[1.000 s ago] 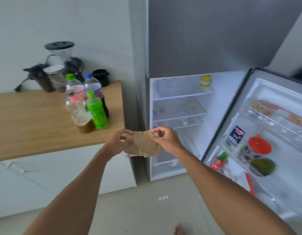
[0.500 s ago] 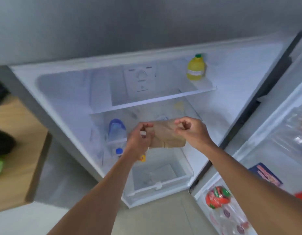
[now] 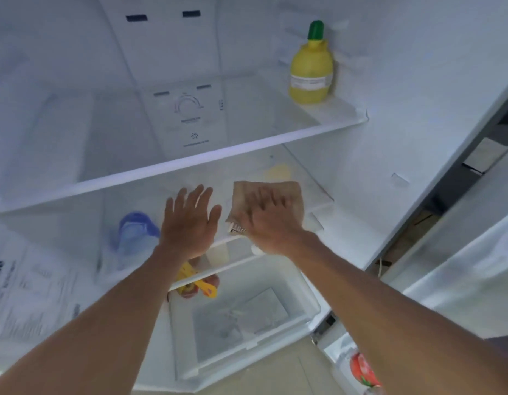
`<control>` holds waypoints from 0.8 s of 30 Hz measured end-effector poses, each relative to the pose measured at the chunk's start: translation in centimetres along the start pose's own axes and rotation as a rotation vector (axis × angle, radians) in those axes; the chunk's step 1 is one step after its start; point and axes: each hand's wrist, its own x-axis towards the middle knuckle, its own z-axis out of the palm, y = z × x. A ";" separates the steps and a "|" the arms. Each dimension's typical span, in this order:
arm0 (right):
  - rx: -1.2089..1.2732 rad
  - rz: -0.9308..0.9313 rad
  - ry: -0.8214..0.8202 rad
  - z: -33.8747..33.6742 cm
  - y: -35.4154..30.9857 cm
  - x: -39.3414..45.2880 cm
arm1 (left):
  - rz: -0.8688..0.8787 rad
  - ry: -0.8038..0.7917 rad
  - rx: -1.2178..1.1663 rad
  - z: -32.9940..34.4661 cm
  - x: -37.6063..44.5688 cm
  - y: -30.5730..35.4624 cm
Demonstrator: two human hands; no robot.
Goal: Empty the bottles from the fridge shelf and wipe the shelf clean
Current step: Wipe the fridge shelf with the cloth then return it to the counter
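A folded brown cloth [image 3: 287, 192] lies flat on the middle glass shelf [image 3: 321, 215] of the open fridge. My right hand [image 3: 265, 220] presses down on the cloth with its fingers spread. My left hand [image 3: 190, 220] hovers just left of it, open, palm down, holding nothing. A yellowish stain [image 3: 278, 171] shows on the shelf behind the cloth. A yellow lemon-shaped bottle [image 3: 311, 69] with a green cap stands at the right end of the top shelf [image 3: 190, 163].
A blue-capped container [image 3: 135, 232] sits under the middle shelf at left. Yellow and red items [image 3: 198, 286] lie below my left wrist. A clear crisper drawer [image 3: 247, 317] is at the bottom. The fridge door [image 3: 461, 269] stands open at right, with a red item [image 3: 364, 369] in it.
I have moved in close to the fridge. The cloth went from being held between both hands to lying flat on the middle shelf under my right hand; my left hand let go.
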 end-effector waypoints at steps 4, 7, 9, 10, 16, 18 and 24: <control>-0.047 0.040 -0.002 2.1 1.6 1.4 | 0.066 -0.029 0.071 0.6 0.5 -0.4; -0.138 0.053 0.030 1.2 3.4 3.8 | 0.091 -0.040 0.078 0.7 0.5 -0.3; -0.144 0.071 0.011 0.5 4.0 5.8 | 0.094 -0.049 0.071 0.7 0.4 -0.2; -0.132 0.082 0.023 0.3 4.1 6.8 | 0.092 -0.049 0.075 0.8 0.5 -0.1; -0.093 0.150 0.021 1.0 2.3 6.1 | 0.095 -0.051 0.075 1.1 0.9 -0.6; -0.101 0.157 0.016 1.2 1.9 4.7 | 0.095 -0.051 0.073 0.9 0.8 -0.6; -0.191 0.081 0.065 1.0 4.3 7.1 | 0.090 -0.064 0.078 0.8 0.6 -0.3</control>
